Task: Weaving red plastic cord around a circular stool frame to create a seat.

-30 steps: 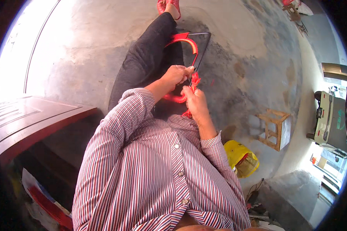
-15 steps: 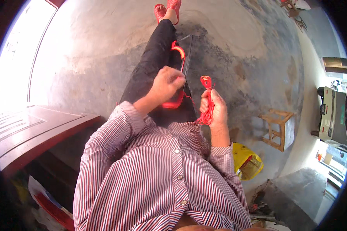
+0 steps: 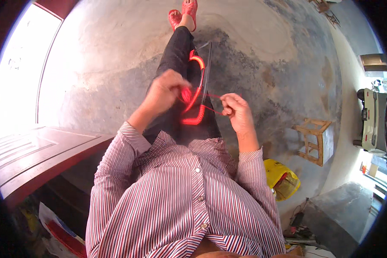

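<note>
A bundle of red cord (image 3: 186, 93) is in my left hand (image 3: 164, 89), whose fingers are closed and a little blurred. My right hand (image 3: 238, 111) is closed in a pinch on the red cord, and thin strands run from it back toward the lap. Across my dark trousers lies a thin dark frame (image 3: 208, 62) with straight sides. A curved red-orange piece (image 3: 198, 60) sits along the frame's far part, and a thick red cord-wrapped band (image 3: 195, 118) bends around nearer my waist. How the strands join the band is too small to tell.
A wooden stool (image 3: 314, 141) and a yellow bag (image 3: 282, 178) stand on the right. At the left is a reddish-brown panelled wooden surface (image 3: 47, 148). My stretched legs end in red slippers (image 3: 189, 9). A vehicle (image 3: 371, 120) shows beyond the doorway at far right.
The red cord bundle has passed from my right hand to my left. My right hand now pinches strands, pulled out to the right of the frame.
</note>
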Available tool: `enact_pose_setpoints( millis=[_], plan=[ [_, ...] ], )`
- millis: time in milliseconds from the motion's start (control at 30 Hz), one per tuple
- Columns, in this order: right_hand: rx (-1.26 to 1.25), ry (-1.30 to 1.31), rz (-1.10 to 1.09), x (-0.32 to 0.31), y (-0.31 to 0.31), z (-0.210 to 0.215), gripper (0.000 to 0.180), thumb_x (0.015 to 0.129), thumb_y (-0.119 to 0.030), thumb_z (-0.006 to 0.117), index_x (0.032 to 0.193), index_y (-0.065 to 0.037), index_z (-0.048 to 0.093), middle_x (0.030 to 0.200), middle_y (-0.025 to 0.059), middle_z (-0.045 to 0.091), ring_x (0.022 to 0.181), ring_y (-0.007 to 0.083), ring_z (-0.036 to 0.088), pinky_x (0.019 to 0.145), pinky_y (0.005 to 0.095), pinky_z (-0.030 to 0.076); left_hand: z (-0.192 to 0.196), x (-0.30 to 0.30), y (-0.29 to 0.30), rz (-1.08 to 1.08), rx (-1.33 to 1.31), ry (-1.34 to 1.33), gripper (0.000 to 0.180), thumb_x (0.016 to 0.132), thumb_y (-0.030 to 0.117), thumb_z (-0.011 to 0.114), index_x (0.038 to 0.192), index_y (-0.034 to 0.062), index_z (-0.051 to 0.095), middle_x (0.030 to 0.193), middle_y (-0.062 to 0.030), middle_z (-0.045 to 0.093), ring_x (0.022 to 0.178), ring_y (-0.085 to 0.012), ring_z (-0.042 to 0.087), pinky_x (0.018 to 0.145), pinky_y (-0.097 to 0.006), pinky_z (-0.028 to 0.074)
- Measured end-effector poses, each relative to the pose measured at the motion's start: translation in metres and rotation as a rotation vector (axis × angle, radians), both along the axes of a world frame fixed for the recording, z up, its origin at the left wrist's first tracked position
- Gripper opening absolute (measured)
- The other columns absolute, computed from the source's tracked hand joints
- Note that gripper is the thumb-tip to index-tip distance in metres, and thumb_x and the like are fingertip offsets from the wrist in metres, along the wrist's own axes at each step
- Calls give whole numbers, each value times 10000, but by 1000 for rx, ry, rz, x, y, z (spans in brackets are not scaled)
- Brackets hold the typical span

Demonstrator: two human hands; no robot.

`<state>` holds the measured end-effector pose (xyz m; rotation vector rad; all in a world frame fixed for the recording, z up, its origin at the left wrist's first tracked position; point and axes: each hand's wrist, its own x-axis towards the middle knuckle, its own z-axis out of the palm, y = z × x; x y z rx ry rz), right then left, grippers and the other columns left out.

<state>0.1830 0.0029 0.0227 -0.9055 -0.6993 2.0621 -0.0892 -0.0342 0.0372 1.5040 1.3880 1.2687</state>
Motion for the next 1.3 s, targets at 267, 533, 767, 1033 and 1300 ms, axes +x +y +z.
enact_pose_setpoints(
  millis=[267,533,767,1033,1300],
  plan=[
    [474,-846,452,-35,-5,-19,250,819,-188,647,940,31,654,882,122,668,797,196,629,764,314,479,-25,70,-14,-69,-304,413,264,648,-46,597,903,-2,547,942,-189,596,887,-378,587,759,-391,498],
    [548,-326,25,-3,8,58,198,799,-159,652,696,-38,534,940,104,595,889,237,588,794,370,471,-58,69,0,35,-677,-567,509,698,-13,537,1203,-34,470,1000,-87,562,975,-199,533,895,-320,409],
    [268,352,81,-8,-32,171,307,856,-267,633,722,-93,418,668,45,463,536,131,402,456,271,325,-55,81,-5,137,-823,-750,445,687,73,492,1129,27,505,913,-40,502,871,-181,475,827,-281,372],
    [166,663,129,2,-62,203,283,869,-263,648,790,-98,431,663,64,492,502,141,413,433,292,323,-65,100,-10,268,-625,-299,480,698,50,512,1177,67,504,1073,-88,525,963,-229,470,891,-327,357],
    [675,41,-53,12,-27,158,328,797,11,627,1047,-82,436,738,25,549,627,155,528,598,289,449,-2,78,-8,119,-172,-39,120,778,60,651,871,-6,615,725,-52,634,668,-131,607,630,-271,482]
  ],
)
